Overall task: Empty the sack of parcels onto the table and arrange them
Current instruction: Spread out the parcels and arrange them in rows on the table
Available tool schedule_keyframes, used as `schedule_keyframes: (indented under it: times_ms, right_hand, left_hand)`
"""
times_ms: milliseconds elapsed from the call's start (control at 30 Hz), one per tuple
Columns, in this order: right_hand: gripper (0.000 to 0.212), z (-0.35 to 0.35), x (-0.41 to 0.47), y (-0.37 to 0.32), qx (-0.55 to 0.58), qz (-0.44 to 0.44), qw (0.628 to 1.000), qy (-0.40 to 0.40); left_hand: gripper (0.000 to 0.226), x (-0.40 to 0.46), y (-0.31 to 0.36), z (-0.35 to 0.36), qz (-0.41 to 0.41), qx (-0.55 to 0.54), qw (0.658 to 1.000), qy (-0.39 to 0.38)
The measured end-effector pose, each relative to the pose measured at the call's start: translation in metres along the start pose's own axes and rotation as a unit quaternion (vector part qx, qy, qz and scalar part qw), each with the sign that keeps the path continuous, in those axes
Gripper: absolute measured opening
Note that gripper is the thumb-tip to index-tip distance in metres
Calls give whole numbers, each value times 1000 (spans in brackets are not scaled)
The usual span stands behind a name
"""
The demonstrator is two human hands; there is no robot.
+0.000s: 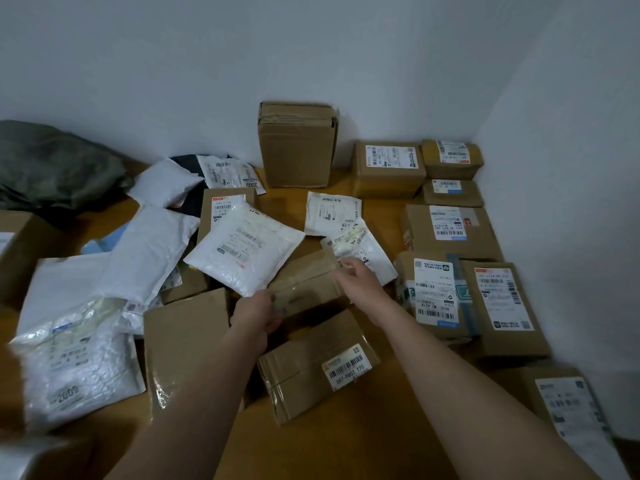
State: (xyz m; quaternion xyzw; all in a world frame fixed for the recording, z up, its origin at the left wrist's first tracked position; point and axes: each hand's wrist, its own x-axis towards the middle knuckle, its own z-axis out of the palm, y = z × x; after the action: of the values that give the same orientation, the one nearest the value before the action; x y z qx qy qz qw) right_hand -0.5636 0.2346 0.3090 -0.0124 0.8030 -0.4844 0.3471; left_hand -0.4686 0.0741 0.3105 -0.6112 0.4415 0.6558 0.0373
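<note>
A: Item: taped cardboard box (304, 285), frame centre, lying among parcels on bench (377, 216). Status?

B: Left hand (254, 315) grips its lower-left end; right hand (356, 277) holds the upper-right end, fingers curled over the edge. Sack (52, 164), upper left, looks emptied.

A: Handling?

B: Prob. stiff, light-ish; glossy tape, may slip. Take by opposite ends. White bubble mailer (244, 245) overlaps it; soft, may slide off when lifted.

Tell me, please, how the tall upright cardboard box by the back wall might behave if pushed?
The tall cardboard box stands on end, so a push near its top may tip it. Its walls look stiff and should hold shape. Its bulging top flaps might spring open.
</note>
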Motion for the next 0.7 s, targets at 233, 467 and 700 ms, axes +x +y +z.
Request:
schedule_keyframes:
  times_ms: [233,467,700]
  right_hand:
    - [30,-12,6,-4,11,-20,990,136]
    - [44,-35,19,-1,-20,29,995,94]
    - [47,-57,58,-18,-31,33,998,52]
  left_hand:
    - [22,-16,9,31,129,113,983,63]
    - [9,-20,23,61,143,157,977,-13]
    - [23,-3,59,109,138,159,976,-60]
